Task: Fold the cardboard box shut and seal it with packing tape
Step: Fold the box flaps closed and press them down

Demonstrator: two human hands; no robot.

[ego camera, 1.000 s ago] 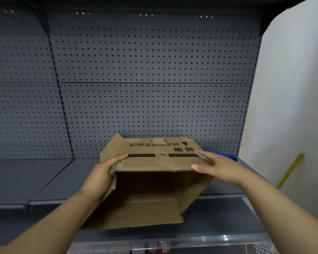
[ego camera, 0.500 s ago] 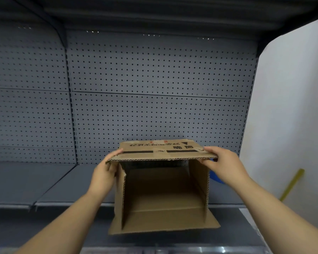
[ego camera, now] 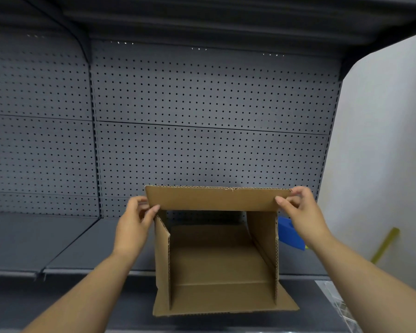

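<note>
Facing the camera with its open end, the cardboard box (ego camera: 216,260) sits at lower centre of the frame, in front of the grey shelf (ego camera: 70,248); whether its underside rests on the shelf edge or hangs free, cannot tell. Top flap (ego camera: 214,198) raised, plain inner face toward the lens. Left hand (ego camera: 135,222) pinches the flap's left end, thumb on the near face, other fingers hidden behind the card. Right hand (ego camera: 303,212) pinches the right end the same way, fingertips curled over the upper corner. Two side flaps seen edge-on, upright; bottom flap juts toward the lower edge of the frame. Box interior bare as far as visible; the far end is shadowed. Right of the box, a blue object (ego camera: 289,234), mostly covered by the box wall and the right wrist; kind not identifiable. Further right, a yellow bar (ego camera: 384,243) leans against the white wall (ego camera: 382,140), its lower end cut off by the right forearm. Perforated back panel (ego camera: 202,116) fills the upper and middle frame. Something clear and gridded (ego camera: 339,306) at lower right, cropped by the forearm.
</note>
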